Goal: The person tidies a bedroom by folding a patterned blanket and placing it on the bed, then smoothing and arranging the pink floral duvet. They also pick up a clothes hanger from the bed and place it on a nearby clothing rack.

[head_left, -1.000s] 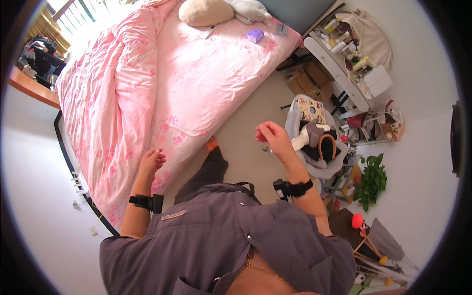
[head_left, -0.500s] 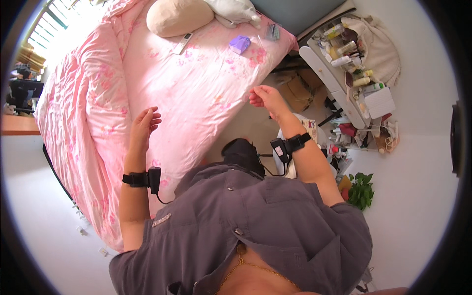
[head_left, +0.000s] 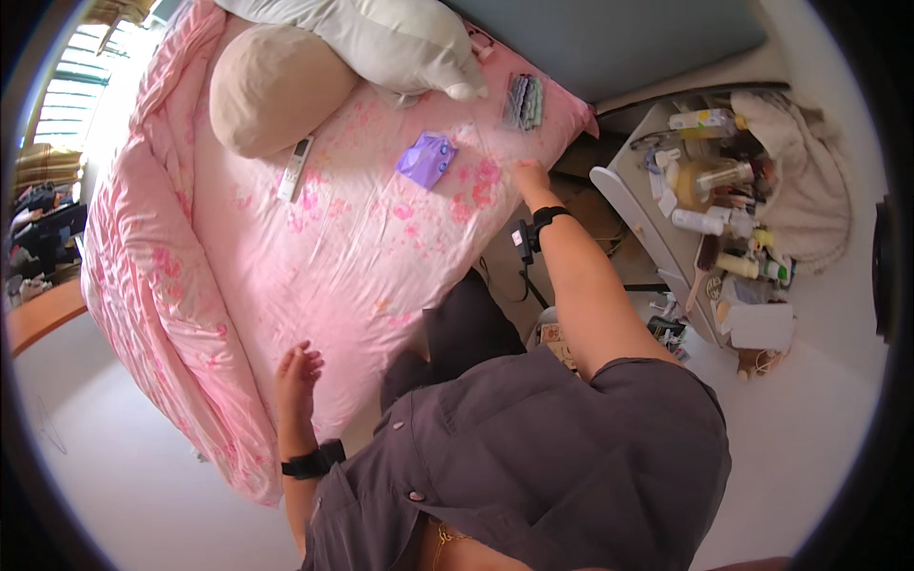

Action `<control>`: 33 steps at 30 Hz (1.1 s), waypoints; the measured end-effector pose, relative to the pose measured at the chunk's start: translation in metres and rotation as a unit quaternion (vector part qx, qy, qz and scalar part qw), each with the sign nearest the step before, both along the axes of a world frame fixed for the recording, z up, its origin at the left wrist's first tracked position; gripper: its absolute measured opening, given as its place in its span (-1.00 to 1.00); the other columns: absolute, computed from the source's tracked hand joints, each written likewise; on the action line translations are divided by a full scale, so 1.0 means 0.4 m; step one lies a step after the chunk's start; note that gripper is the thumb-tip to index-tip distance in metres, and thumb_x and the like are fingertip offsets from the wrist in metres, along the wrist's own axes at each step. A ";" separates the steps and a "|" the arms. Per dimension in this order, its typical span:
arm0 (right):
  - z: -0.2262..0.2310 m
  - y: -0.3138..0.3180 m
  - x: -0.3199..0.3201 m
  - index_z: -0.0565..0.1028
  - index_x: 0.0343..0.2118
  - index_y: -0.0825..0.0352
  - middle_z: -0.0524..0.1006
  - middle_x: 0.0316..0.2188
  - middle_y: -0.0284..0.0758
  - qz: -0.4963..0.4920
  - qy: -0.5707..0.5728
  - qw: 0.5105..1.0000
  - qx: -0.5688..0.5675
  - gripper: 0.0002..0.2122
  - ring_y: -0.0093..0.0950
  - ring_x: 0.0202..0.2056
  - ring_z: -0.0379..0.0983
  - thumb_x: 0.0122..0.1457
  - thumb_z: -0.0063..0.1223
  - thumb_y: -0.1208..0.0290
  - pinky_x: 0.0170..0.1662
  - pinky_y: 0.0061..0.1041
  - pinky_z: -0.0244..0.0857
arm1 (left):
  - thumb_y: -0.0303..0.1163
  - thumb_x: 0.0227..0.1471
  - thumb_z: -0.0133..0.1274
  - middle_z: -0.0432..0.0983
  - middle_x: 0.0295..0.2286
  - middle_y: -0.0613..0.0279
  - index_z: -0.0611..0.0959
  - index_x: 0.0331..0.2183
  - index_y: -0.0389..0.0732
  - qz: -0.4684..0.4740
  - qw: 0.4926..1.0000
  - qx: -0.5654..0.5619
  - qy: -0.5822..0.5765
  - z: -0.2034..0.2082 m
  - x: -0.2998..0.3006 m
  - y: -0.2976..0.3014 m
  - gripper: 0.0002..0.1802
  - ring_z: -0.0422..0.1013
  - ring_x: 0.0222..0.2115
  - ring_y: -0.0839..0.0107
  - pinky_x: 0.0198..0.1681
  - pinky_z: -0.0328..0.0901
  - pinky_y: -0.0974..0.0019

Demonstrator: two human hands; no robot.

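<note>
My left hand (head_left: 299, 377) hangs over the near left part of the bed, its fingers loosely bent and apart, with nothing seen in it. Stretched forward, my right hand (head_left: 531, 177) is at the bed's right edge; its fingers are too small and blurred to make out. The nearest things to it are a purple soft pack (head_left: 427, 160) and a clear packet of grey-green items (head_left: 524, 102), both lying on the pink floral sheet (head_left: 362, 247). A white remote control (head_left: 295, 169) lies farther left, beside a round beige cushion (head_left: 279, 90).
A white pillow (head_left: 419, 43) lies at the bed's head, and a bunched pink quilt (head_left: 157, 285) runs along the left side. To the right stands a white dresser (head_left: 657, 224) crowded with bottles, a brush (head_left: 705, 262) and a beige cloth (head_left: 800, 181). Cardboard (head_left: 586, 214) is between bed and dresser.
My right hand has reached forward to the bed's edge, nearer the purple pack. My left hand sits lower in the picture. The view has shifted toward the bed's head, and my body leans forward.
</note>
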State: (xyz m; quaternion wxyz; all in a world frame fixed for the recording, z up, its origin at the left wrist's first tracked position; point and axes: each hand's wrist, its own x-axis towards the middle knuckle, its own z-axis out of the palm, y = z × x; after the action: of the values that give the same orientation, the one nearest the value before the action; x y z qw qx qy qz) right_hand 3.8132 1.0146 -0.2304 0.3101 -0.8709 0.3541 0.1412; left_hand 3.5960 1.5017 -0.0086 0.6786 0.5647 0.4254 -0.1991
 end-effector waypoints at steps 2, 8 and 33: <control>-0.076 -0.074 0.050 0.37 -0.20 0.36 0.45 -0.30 -0.12 -0.032 -0.033 0.997 -0.062 -0.55 -0.16 -0.22 0.37 -0.05 0.04 0.08 -0.13 -0.33 0.25 | -0.29 0.06 -0.10 0.46 -0.46 0.30 0.49 -0.22 -0.22 -0.069 0.995 0.042 0.052 0.028 0.071 -0.098 -0.73 0.38 -0.48 0.54 -0.43 0.24 0.53; -0.295 -0.180 0.114 0.39 -0.27 0.32 0.47 -0.39 -0.16 -0.048 -0.065 0.996 0.034 -0.63 -0.27 -0.29 0.41 -0.06 0.08 0.15 -0.20 -0.36 0.28 | -0.27 0.07 -0.11 0.45 -0.47 0.32 0.52 -0.25 -0.22 -0.161 0.977 0.111 0.080 0.023 0.256 -0.261 -0.74 0.36 -0.46 0.56 -0.39 0.23 0.51; -0.223 -0.281 0.286 0.30 -0.24 0.37 0.41 -0.27 -0.11 -0.239 -0.168 0.944 0.156 -0.55 -0.19 -0.19 0.32 0.07 -0.13 0.00 -0.14 -0.36 0.18 | -0.30 0.07 -0.11 0.45 -0.47 0.30 0.51 -0.25 -0.23 -0.240 0.954 0.127 0.125 -0.049 0.457 -0.390 -0.74 0.36 -0.46 0.56 -0.40 0.23 0.51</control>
State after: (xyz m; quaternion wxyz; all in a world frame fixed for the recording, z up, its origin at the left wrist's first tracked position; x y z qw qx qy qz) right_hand 3.9274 0.9022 -0.3198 0.5215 -0.7127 0.4681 -0.0323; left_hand 3.7786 1.3457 -0.0281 0.4748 0.7027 0.3803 -0.3690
